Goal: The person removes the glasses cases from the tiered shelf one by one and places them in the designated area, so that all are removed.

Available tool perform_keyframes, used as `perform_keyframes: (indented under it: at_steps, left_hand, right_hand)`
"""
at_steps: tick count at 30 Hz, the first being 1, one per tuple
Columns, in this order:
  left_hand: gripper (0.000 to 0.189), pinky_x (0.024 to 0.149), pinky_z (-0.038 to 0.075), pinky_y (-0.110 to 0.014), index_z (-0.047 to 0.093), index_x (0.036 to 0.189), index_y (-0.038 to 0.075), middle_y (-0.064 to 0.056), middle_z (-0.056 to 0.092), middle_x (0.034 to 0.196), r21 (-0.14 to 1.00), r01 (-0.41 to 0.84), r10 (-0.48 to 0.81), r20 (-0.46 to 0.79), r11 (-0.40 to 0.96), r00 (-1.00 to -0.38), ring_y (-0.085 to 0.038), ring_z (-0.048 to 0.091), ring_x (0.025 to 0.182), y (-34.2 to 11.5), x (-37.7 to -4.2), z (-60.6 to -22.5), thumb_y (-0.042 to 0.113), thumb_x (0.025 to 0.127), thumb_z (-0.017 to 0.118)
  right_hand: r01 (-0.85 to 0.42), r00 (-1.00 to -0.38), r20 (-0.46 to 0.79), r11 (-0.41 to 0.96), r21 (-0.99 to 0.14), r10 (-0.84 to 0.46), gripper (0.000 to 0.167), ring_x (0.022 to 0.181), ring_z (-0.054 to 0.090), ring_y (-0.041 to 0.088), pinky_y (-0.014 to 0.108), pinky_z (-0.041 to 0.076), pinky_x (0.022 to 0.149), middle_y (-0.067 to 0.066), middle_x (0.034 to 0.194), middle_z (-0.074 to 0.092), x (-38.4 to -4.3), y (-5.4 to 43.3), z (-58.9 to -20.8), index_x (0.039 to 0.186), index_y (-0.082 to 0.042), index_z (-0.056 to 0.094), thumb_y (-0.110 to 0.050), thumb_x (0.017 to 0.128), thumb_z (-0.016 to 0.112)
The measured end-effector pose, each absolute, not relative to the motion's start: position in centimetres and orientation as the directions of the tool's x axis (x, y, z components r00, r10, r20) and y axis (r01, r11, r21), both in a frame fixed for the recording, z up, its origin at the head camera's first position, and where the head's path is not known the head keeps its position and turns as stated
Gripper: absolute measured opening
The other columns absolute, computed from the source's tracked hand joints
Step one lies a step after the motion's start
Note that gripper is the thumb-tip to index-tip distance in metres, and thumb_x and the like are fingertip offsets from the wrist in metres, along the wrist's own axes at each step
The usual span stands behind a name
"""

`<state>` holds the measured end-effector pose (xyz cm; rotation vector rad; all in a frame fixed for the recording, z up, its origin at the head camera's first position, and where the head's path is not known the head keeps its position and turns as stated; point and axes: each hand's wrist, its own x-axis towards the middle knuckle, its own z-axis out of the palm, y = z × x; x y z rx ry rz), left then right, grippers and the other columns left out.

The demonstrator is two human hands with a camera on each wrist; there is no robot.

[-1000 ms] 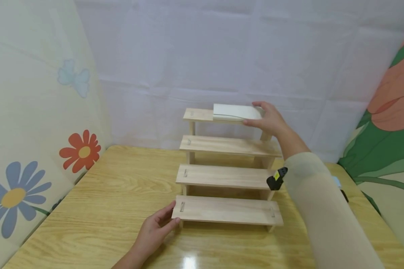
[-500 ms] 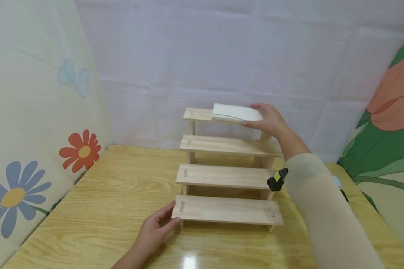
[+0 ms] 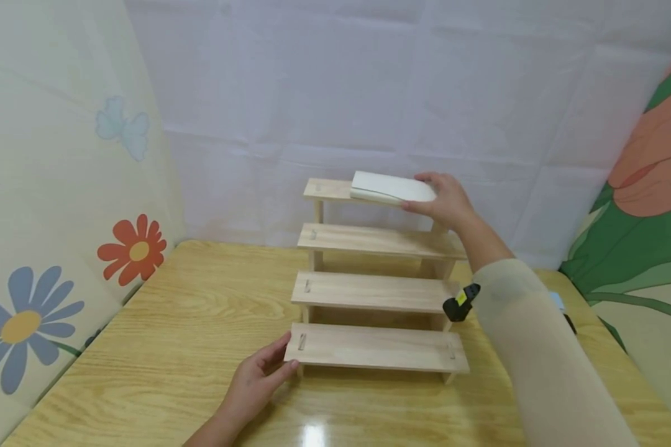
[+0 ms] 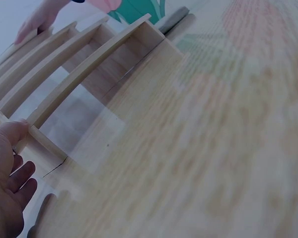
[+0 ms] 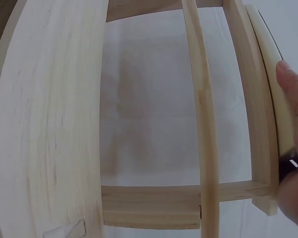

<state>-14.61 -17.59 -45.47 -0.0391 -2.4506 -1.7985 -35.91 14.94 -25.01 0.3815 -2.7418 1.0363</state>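
Note:
A stepped wooden stand with several pale shelf boards stands on the table. On its top board lies a flat white case with a flap edge along its front, set toward the right end. My right hand grips the case at its right end, thumb on the front edge and fingers behind. In the right wrist view, the case shows cream along its side, with a dark part near the palm. My left hand holds the left end of the lowest board, the thumb right at its corner.
The wood-grain table runs under the stand. A white cloth hangs close behind it, with flower-printed panels at both sides. A small light-blue and black object shows beyond my right sleeve.
My right hand has shifted the white case slightly left, and its left end now sits at a small angle to the top board. The left hand keeps its place.

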Motion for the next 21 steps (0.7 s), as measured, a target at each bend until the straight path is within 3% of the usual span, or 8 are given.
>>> perform_keyframes:
  at_steps: [5,12,21]
  left_hand:
    - [0.055,0.093,0.050,-0.015,0.054,0.136,-0.001,-0.015,0.058,0.137,0.951,0.074,-0.045,0.091,0.299,-0.995,-0.025,0.058,0.122,-17.5,-14.6,-45.5,0.012,0.087,0.074]
    - [0.055,0.096,0.051,-0.020,0.053,0.137,-0.001,-0.015,0.056,0.139,0.956,0.070,-0.032,0.082,0.286,-0.996,-0.027,0.056,0.124,-17.5,-14.6,-45.5,0.011,0.087,0.073]
    - [0.055,0.094,0.052,-0.018,0.052,0.137,-0.002,-0.018,0.057,0.137,0.953,0.088,-0.026,0.100,0.291,-0.995,-0.026,0.058,0.123,-17.5,-14.6,-45.5,0.011,0.088,0.073]
  right_hand:
    - [-0.288,-0.954,0.257,0.714,-0.638,-0.156,0.071,0.131,0.041,0.034,0.051,0.034,0.112,0.018,0.146,0.046,-35.6,14.9,-24.9,0.141,-0.010,0.051,-0.036,0.081,0.080]
    - [-0.301,-0.949,0.274,0.722,-0.624,-0.159,0.071,0.131,0.041,0.035,0.052,0.034,0.111,0.018,0.145,0.046,-34.8,15.4,-24.9,0.140,-0.010,0.051,-0.036,0.080,0.080]
    - [-0.309,-0.943,0.296,0.734,-0.605,-0.153,0.073,0.136,0.039,0.035,0.053,0.033,0.113,0.017,0.148,0.046,-34.0,16.7,-25.0,0.141,-0.011,0.051,-0.038,0.081,0.079]
